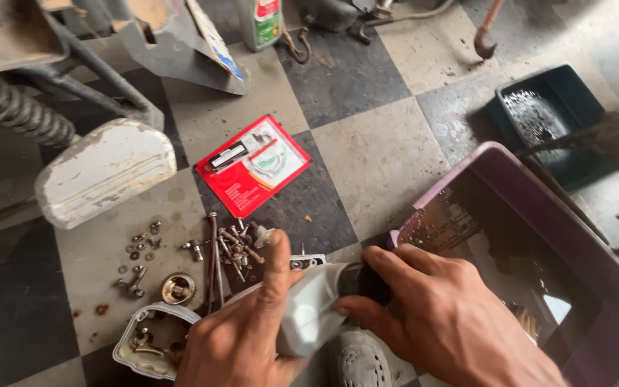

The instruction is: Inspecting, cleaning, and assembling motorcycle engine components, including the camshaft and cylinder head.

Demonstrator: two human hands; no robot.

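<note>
My left hand (241, 337) grips a pale grey metal part (309, 308) low in the head view, thumb raised along its top. My right hand (438, 315) holds the part's dark round end (367, 283), fingers curled around it. Both hands are just left of a purple plastic tub (531, 193) that holds dark liquid. Under the hands lies a sandal (360, 362), partly hidden.
Loose bolts, washers and rods (231, 247) lie on the checkered floor beside a white cover with parts (145, 344). A red blister pack (252, 165) lies farther off. A blue tray (546, 107) sits at right. A motorbike's spring and white panel (102, 172) stand left.
</note>
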